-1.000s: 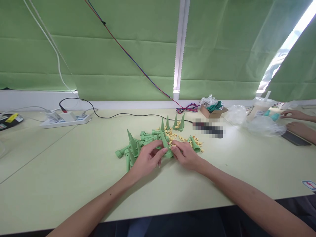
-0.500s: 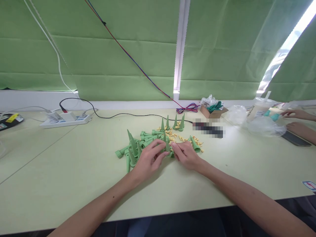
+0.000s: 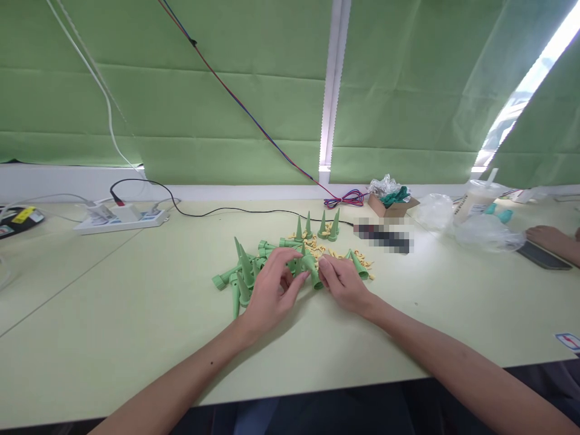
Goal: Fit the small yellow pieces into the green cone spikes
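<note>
My left hand [image 3: 273, 289] curls its thumb and fingers around a green plastic cone [image 3: 312, 266], which lies tilted with its wide end towards me. Close by on the right, my right hand [image 3: 341, 281] is closed in a pinch. What its fingertips hold, if anything, is hidden. Green cones and capped spikes [image 3: 244, 266] lie and stand in a heap left of and behind my left hand. Small yellow plastic pieces [image 3: 312, 244] are scattered behind both hands. Another green cone [image 3: 359, 266] lies beside my right hand among more yellow pieces.
Several green cones [image 3: 334, 226] stand upright farther back. Behind them run a black cable [image 3: 254, 210] and a power strip [image 3: 122, 222]. To the right are a small cardboard box [image 3: 393, 208], a drink cup [image 3: 475, 202], plastic bags, a phone [image 3: 544, 254] and another person's hand [image 3: 546, 235].
The green cone at my left hand has gone from upright to tilted. My right hand has shifted slightly right, away from it. At far right, one of the other person's hands has drawn back.
</note>
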### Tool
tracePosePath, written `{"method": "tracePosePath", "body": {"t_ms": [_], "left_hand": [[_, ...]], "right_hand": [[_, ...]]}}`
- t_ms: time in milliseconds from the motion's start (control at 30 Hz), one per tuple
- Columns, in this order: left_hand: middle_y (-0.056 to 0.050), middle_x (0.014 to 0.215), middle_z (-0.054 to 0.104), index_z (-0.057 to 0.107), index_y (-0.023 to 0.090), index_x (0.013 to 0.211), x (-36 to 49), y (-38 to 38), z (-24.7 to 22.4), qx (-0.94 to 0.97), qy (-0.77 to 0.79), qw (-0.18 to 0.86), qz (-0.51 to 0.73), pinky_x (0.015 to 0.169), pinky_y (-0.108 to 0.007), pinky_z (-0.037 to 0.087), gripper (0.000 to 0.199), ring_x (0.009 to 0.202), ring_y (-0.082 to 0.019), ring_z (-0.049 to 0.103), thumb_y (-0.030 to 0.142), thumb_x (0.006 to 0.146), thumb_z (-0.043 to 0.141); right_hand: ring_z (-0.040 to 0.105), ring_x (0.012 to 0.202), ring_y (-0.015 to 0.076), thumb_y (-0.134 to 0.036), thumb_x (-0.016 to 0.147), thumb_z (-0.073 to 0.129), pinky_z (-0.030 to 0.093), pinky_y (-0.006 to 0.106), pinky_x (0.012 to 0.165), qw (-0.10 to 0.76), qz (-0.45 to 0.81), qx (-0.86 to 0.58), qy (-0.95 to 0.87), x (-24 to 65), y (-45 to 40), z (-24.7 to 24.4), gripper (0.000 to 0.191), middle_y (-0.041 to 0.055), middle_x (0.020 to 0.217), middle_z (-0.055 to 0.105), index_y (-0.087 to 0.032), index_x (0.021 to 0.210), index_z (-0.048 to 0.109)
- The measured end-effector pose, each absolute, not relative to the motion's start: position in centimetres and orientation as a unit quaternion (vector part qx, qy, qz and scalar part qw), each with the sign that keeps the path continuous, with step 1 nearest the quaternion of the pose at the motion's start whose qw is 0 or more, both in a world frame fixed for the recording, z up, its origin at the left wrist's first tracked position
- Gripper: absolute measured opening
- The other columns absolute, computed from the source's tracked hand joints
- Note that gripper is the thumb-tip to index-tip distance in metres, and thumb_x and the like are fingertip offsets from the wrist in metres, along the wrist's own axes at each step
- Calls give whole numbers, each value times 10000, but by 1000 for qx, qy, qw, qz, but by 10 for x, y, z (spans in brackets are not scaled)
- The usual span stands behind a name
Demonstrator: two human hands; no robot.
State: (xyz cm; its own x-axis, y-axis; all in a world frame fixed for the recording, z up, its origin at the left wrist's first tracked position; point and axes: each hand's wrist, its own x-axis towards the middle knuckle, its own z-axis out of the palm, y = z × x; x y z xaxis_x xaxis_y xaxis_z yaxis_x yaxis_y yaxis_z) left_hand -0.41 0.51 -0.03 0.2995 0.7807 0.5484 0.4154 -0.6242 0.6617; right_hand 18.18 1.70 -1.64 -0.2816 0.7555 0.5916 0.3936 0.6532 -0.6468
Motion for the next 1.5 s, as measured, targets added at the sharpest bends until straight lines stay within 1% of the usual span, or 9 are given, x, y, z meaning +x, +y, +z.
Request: {"method": "tracePosePath", "body": {"t_ms": [67,100,200,267,333,500,1167,1367,1500], "left_hand": [[-44,998,568,530,206,1004,-4,5,1,765,387,220,465,495,-213,401,140,588,-82,504,332,943,522],[-26,896,572,540,195,925,-4,4,2,761,390,235,463,492,-214,389,164,572,-85,496,353,950,507],[17,611,516,542,171,737,-4,5,3,749,399,299,436,491,-226,371,363,488,-90,458,428,973,442],[29,508,485,549,163,689,-4,6,4,742,402,345,411,496,-234,372,455,454,-97,450,480,980,401],[29,466,479,575,157,684,-4,7,3,736,402,385,385,501,-239,379,518,446,-105,459,523,982,361],[31,455,487,594,156,712,-4,8,4,724,411,435,342,500,-239,392,526,429,-112,472,566,962,379],[33,498,528,511,176,696,-8,9,1,726,401,445,337,473,-232,383,389,443,-118,499,487,930,505],[43,528,510,518,178,751,-7,7,4,748,394,416,337,501,-224,404,321,482,-117,524,449,922,532],[40,604,491,504,176,769,-6,7,4,773,393,358,346,505,-219,404,315,507,-102,513,451,920,531]], "right_hand": [[394,474,115,-413,1044,273,327,268,524,488,191,-368,-768,182,16,-16,451,-33,522,437,-218,652,379],[394,475,116,-419,1044,267,329,268,522,494,189,-367,-765,183,16,-16,451,-32,524,434,-219,654,369],[393,486,121,-432,1045,248,329,270,521,498,177,-354,-771,183,16,-18,452,-27,537,429,-222,660,359],[383,489,122,-435,1044,243,323,272,518,496,172,-339,-781,183,16,-20,448,-27,547,422,-222,667,357],[371,489,120,-437,1043,245,315,273,514,491,172,-323,-790,184,16,-20,440,-28,558,413,-222,675,352],[378,500,119,-442,1043,243,330,272,523,478,196,-305,-800,184,15,-20,438,-24,579,425,-221,684,361],[375,484,123,-491,1032,253,307,281,514,464,212,-313,-801,185,19,-24,447,-29,550,429,-225,691,368],[367,478,109,-457,1034,283,299,266,501,471,229,-294,-799,187,20,-24,459,-32,545,424,-213,660,390],[364,473,104,-433,1038,281,302,258,504,472,233,-298,-796,188,21,-24,470,-34,537,410,-210,638,386]]}}
